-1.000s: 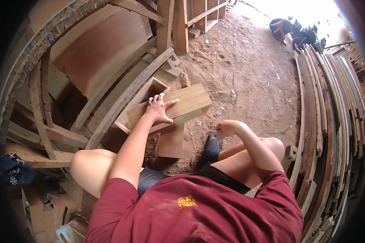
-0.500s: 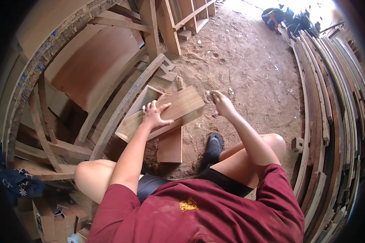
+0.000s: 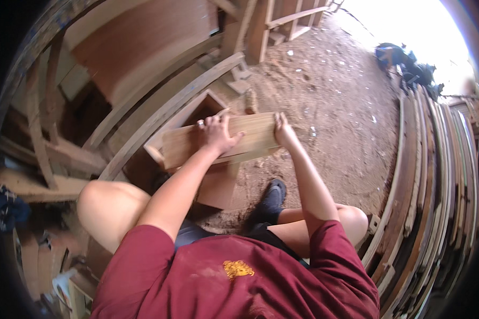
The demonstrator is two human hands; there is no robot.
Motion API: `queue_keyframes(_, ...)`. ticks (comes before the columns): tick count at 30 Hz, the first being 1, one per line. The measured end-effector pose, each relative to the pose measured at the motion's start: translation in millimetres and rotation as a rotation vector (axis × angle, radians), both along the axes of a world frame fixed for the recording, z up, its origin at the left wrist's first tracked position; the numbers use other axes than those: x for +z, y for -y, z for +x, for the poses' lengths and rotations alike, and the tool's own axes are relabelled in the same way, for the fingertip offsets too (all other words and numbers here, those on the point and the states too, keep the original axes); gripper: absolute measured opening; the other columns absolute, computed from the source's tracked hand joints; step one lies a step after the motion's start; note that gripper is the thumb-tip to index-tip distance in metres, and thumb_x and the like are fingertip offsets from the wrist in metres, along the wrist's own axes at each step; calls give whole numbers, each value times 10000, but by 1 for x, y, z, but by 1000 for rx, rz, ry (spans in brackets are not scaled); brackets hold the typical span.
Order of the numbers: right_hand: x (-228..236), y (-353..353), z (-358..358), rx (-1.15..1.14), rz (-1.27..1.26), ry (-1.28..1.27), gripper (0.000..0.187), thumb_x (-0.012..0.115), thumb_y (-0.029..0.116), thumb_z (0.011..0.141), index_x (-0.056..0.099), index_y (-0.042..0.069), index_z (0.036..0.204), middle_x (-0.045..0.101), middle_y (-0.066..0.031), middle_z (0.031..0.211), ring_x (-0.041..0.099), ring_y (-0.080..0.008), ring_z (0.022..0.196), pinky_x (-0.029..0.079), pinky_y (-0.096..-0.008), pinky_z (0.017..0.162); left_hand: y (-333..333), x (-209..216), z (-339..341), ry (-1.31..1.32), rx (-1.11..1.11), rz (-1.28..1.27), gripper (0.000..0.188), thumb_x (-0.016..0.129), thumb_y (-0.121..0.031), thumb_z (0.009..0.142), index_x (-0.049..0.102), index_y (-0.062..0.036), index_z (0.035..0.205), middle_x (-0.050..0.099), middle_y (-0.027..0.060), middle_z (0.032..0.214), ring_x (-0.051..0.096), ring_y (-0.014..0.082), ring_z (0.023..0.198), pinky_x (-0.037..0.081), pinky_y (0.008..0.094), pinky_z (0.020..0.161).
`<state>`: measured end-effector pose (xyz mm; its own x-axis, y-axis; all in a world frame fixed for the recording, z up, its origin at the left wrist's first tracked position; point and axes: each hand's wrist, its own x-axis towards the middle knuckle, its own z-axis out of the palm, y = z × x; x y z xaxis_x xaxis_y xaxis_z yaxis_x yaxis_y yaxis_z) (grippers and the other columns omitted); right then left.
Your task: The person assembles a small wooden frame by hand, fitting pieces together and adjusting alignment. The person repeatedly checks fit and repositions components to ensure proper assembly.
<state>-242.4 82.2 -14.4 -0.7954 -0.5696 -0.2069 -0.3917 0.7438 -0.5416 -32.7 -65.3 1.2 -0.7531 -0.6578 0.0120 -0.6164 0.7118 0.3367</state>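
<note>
L hand (image 3: 218,137) spread flat on top of wooden box (image 3: 258,129), R hand (image 3: 283,133) at its R end, grip can't tell, long axis approx L–R, R end slightly farther fwd, nr open-topped box (image 3: 212,95).

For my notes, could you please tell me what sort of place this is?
Probably a woodworking shop: long, weathered brown boards at right, a light-brown rectangular wooden workpiece in the middle, and an open brown wooden frame beyond.
</note>
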Motion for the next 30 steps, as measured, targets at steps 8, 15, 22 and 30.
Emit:
queue_keyframes(8, -19, -3, -22, 205, -216, 57, 561, 359, 311, 1085, 225, 148, 1605, 496, -235, 1483, 495, -400, 1354, 387, -434, 1123, 2, -12, 0, -52, 13, 25, 931, 603, -778, 774, 523, -84, 1389, 526, 185, 1335, 409, 336, 1317, 171, 613, 1152)
queue_keyframes(15, -15, -64, 2, 403, -89, -145, 586, 418, 208, 1036, 260, 33, 1571, 515, -296, 1432, 465, -426, 1368, 396, -438, 1134, -4, 6, -3, 32, 15, 14, 950, 585, -806, 776, 493, -119, 1424, 523, 180, 1381, 409, 313, 1350, 192, 586, 1173)
queue_keyframes(22, 22, 25, -18, 473, 149, -263, 565, 500, 107, 925, 420, -109, 1441, 438, -355, 1457, 449, -394, 1380, 316, -377, 1206, 3, 9, -1, 68, 3, -8, 987, 569, -840, 761, 481, -135, 1445, 531, 160, 1375, 414, 298, 1347, 198, 552, 1176)
queue_keyframes(30, 17, -60, 14, 195, -37, 54, 555, 392, 368, 1071, 288, 202, 1591, 554, -251, 1405, 532, -414, 1302, 442, -466, 1061, -2, 9, 1, 52, 33, 16, 989, 589, -837, 746, 496, -140, 1441, 530, 134, 1372, 418, 281, 1334, 199, 539, 1179)
